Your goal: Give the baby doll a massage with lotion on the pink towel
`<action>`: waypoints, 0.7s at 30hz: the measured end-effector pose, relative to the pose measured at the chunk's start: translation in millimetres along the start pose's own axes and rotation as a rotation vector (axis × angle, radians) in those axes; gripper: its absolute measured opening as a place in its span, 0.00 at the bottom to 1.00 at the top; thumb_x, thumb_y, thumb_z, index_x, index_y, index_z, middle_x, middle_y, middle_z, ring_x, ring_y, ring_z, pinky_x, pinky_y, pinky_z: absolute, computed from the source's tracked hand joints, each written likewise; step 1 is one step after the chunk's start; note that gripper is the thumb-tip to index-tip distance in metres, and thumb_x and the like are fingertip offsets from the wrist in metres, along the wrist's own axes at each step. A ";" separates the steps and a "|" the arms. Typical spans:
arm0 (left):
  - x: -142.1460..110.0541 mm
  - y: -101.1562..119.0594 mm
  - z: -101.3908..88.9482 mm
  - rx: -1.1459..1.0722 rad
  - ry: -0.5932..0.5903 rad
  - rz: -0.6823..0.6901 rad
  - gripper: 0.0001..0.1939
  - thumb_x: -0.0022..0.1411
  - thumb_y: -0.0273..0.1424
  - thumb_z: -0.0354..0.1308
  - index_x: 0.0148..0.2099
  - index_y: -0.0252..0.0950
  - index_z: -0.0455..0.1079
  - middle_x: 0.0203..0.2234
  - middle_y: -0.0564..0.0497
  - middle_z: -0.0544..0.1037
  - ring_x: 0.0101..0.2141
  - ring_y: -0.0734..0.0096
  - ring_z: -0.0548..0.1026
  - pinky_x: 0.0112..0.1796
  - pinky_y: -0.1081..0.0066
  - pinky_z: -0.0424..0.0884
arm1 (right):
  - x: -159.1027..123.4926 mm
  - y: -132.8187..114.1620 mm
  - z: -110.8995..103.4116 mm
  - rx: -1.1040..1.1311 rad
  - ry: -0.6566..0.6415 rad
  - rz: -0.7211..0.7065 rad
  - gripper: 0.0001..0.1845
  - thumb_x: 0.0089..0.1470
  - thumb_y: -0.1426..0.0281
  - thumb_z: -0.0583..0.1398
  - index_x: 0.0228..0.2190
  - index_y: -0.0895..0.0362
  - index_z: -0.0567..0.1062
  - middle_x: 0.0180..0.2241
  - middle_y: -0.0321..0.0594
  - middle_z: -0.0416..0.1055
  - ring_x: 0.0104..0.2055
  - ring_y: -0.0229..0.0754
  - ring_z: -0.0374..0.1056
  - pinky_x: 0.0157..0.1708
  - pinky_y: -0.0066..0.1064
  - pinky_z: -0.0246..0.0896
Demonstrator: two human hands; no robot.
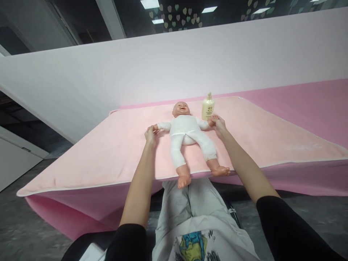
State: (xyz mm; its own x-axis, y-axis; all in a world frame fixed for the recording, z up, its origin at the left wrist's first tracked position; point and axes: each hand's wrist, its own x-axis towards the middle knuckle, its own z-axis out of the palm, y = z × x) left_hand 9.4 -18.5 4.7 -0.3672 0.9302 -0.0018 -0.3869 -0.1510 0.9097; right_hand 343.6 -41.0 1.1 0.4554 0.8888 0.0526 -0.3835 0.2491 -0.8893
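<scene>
A baby doll with a white cloth body lies face up on a light pink blanket, its head toward the wall and its feet hanging over the near edge. The doll's arms are stretched out to both sides. My left hand is closed around the doll's hand on the left. On the other side, my right hand grips the doll's other hand. Just behind my right hand stands a pale yellow pump bottle, upright. Parts of my fingers are hidden.
Under the blanket, a darker pink cloth covers the table and drapes down its front. A white wall rises behind, with dark windows above it. My legs in light trousers are close to the table's edge.
</scene>
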 end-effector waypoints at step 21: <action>8.4 -6.8 0.2 0.007 0.000 -0.021 0.21 0.63 0.30 0.48 0.58 0.41 0.54 0.38 0.50 0.74 0.24 0.77 0.74 0.29 0.73 0.75 | 10.8 4.9 3.2 -0.008 0.053 0.095 0.16 0.53 0.55 0.58 0.25 0.55 0.66 0.22 0.34 0.70 0.27 0.38 0.69 0.28 0.30 0.67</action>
State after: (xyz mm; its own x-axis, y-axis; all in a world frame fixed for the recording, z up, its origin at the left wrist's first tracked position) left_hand 9.1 -9.6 -1.5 -0.3590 0.9331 -0.0214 -0.3889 -0.1287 0.9122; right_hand 344.1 -29.0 -1.3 0.4594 0.8864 -0.0562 -0.4206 0.1614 -0.8928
